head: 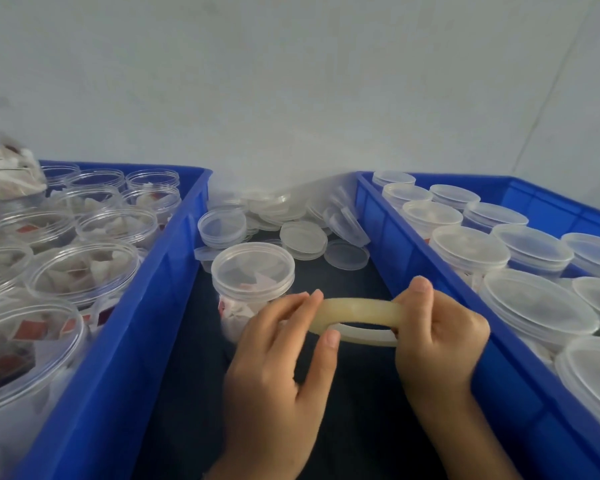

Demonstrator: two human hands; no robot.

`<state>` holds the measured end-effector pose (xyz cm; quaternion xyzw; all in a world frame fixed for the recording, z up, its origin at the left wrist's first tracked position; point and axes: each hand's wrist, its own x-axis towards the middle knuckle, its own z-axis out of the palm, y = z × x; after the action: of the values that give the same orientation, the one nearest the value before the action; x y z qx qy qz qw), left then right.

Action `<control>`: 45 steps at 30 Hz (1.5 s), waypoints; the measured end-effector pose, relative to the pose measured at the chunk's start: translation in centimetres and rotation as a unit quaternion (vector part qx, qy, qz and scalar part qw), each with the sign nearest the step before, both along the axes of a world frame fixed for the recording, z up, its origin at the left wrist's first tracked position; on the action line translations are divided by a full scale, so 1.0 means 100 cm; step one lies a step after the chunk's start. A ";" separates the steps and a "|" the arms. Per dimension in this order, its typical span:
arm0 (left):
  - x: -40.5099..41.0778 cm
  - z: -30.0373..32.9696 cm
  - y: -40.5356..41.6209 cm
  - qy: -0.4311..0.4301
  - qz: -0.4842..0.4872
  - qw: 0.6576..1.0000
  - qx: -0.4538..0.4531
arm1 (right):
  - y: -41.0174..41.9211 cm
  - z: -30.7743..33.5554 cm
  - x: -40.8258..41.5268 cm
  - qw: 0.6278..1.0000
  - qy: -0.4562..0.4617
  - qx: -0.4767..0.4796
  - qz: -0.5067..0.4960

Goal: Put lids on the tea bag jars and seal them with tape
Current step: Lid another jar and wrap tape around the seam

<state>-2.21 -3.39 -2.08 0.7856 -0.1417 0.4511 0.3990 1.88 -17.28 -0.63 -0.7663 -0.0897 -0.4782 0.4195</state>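
Between the two blue crates, on the dark table (343, 393), you hold the roll of tape (355, 311) flat across your front, your left hand (278, 368) pinching its near-left edge with thumb and fingertips while your right hand (437, 337) wraps round its right side. Just behind the roll stands the jar (248, 285) you are working on, lid (253, 266) already seated, tea bags visible through the wall. The left crate (174, 271) holds open jars waiting for lids; the right crate (392, 244) holds lidded ones, and loose lids (302, 237) lie heaped at the back. You seem to be hunting for the free end of the tape. If you pick at the wrong spot the tape may split into a sliver instead of peeling full width. Pull hard and your left knuckles, close to the jar, could knock it over, or the strip may fold and stick to itself before reaching the lid's seam.
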 end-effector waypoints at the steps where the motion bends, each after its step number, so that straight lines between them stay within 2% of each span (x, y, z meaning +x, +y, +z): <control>1: 0.000 0.000 -0.001 -0.024 -0.001 1.000 0.007 | 0.001 0.001 0.000 0.998 -0.015 -0.051 -0.027; 3: 0.001 -0.002 -0.001 -0.063 -0.006 0.998 0.002 | 0.003 0.002 0.001 0.991 -0.030 -0.116 -0.058; 5: 0.000 -0.005 -0.001 -0.060 -0.002 0.998 -0.008 | 0.007 0.000 0.002 0.986 -0.028 -0.153 -0.060; 9: -0.002 -0.001 -0.002 0.056 -0.003 0.994 -0.093 | 0.010 -0.006 0.002 0.984 -0.020 -0.170 -0.052; 11: 0.000 -0.002 -0.002 0.077 0.003 0.991 -0.113 | 0.010 -0.007 0.002 0.983 -0.016 -0.173 -0.054; 16: 0.000 -0.002 0.001 0.063 0.044 0.995 -0.070 | 0.011 -0.005 0.002 0.984 -0.008 -0.171 -0.044; 20: 0.001 -0.002 0.002 0.078 0.037 0.991 -0.100 | 0.012 -0.004 0.001 0.983 -0.007 -0.174 -0.057; 24: -0.001 0.002 0.004 0.066 0.056 0.995 -0.043 | 0.012 -0.005 0.001 0.982 0.001 -0.179 -0.063; 30: 0.000 0.000 0.007 0.053 0.073 0.996 -0.027 | 0.014 -0.004 0.000 0.980 0.003 -0.191 -0.057; 33: 0.001 0.001 0.008 0.073 0.083 0.994 -0.022 | 0.016 -0.003 -0.001 0.978 -0.002 -0.201 -0.059; 38: 0.003 -0.006 0.003 0.138 0.076 0.985 -0.074 | 0.017 -0.003 -0.002 0.978 0.004 -0.201 -0.061; 41: 0.003 -0.005 0.001 0.109 0.063 0.989 -0.084 | 0.017 -0.002 -0.003 0.978 0.032 -0.199 -0.061; 45: 0.000 -0.001 -0.003 0.115 -0.044 0.967 -0.223 | 0.020 0.002 -0.006 0.976 0.080 -0.197 -0.056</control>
<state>-2.21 -3.71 -2.14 0.7167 -0.0253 0.3600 0.5968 1.25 -15.26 -0.39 -0.8733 -0.1053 -0.4114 0.2388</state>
